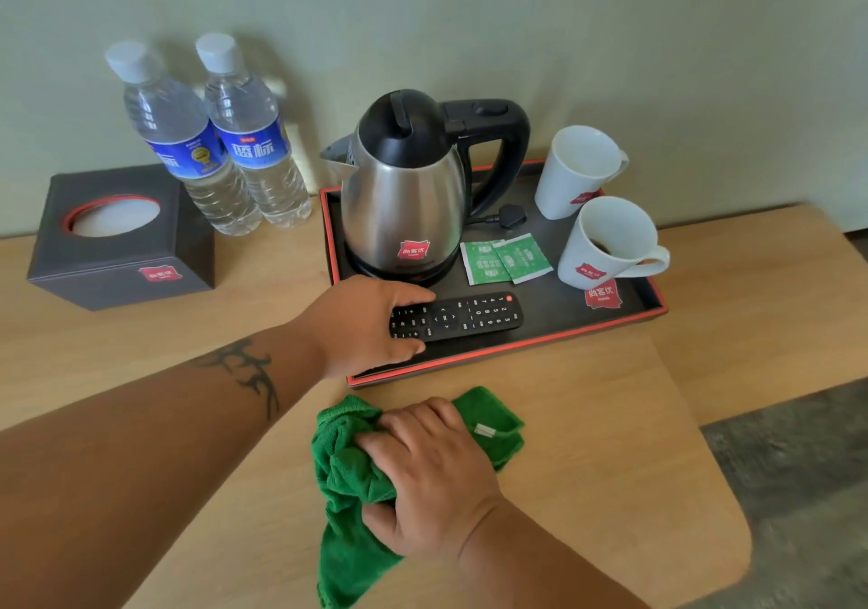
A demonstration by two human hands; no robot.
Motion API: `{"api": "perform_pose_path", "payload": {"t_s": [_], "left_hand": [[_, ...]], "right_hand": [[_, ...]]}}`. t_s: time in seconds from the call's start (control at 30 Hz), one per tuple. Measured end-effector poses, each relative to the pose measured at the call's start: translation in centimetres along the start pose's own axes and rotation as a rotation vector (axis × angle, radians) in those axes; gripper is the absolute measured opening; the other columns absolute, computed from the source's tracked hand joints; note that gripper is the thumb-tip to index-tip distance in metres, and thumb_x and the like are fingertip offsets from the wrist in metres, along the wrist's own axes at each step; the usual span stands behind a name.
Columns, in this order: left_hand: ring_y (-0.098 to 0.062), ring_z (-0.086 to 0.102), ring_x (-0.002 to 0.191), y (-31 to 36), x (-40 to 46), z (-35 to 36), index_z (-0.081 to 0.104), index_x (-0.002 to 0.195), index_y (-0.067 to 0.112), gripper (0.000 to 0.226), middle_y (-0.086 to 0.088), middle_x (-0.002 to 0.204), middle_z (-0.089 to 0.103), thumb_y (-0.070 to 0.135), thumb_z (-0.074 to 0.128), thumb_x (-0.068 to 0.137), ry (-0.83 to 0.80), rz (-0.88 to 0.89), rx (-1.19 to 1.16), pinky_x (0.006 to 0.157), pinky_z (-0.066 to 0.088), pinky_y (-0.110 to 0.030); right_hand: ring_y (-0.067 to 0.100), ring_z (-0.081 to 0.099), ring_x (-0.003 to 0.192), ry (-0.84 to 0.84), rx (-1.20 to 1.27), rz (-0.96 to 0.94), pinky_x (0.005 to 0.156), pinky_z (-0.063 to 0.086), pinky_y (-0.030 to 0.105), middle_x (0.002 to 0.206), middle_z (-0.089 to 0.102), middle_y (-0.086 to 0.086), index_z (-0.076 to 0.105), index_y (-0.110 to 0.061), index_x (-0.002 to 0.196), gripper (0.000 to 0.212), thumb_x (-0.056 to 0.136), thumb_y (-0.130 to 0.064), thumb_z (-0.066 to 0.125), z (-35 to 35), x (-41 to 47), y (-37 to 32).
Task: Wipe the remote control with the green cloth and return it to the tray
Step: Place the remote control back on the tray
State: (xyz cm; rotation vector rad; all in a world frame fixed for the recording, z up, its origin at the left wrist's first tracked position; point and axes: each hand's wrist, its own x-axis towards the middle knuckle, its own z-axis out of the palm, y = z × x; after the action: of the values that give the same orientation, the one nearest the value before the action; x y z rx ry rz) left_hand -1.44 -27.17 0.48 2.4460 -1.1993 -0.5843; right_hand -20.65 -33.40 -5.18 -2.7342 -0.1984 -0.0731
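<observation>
The black remote control (474,315) lies flat near the front edge of the dark tray with a red rim (540,343). My left hand (361,324) wraps the remote's left end, with fingers over its top edge and thumb below it. The green cloth (350,477) lies bunched on the wooden table in front of the tray. My right hand (434,467) presses down on the cloth and grips its folds.
On the tray stand a steel kettle (404,199), two white mugs (606,242) and green tea sachets (507,258). Two water bottles (235,138) and a dark tissue box (120,237) sit left of the tray. The table edge (718,467) curves at right, above grey floor.
</observation>
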Motion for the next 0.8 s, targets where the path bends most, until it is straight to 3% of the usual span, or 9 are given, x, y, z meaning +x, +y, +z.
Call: {"api": "perform_pose_path", "payload": {"t_s": [0.53,0.8], "left_hand": [[-0.018,0.058,0.123,-0.4,1.1,2.1,0.048,0.143,0.037,0.066,0.007,0.137,0.063,0.05,0.069,0.083,0.041,0.025,0.107,0.096,0.045,-0.028],[-0.017,0.052,0.131,-1.3,0.0,0.2,0.045,0.146,0.035,0.078,0.004,0.143,0.058,0.049,0.077,0.076,-0.045,0.032,0.085,0.105,0.041,-0.029]], "right_hand": [[0.031,0.051,0.091,0.018,-0.019,0.018,0.086,0.039,0.043,0.1,0.057,0.006,0.062,-0.016,0.113,0.048,0.074,-0.044,0.064,-0.1,0.1,-0.3],[0.029,0.05,0.091,-0.014,-0.029,0.023,0.086,0.039,0.043,0.099,0.056,0.004,0.062,-0.018,0.112,0.046,0.076,-0.047,0.061,-0.1,0.1,-0.2]]}}
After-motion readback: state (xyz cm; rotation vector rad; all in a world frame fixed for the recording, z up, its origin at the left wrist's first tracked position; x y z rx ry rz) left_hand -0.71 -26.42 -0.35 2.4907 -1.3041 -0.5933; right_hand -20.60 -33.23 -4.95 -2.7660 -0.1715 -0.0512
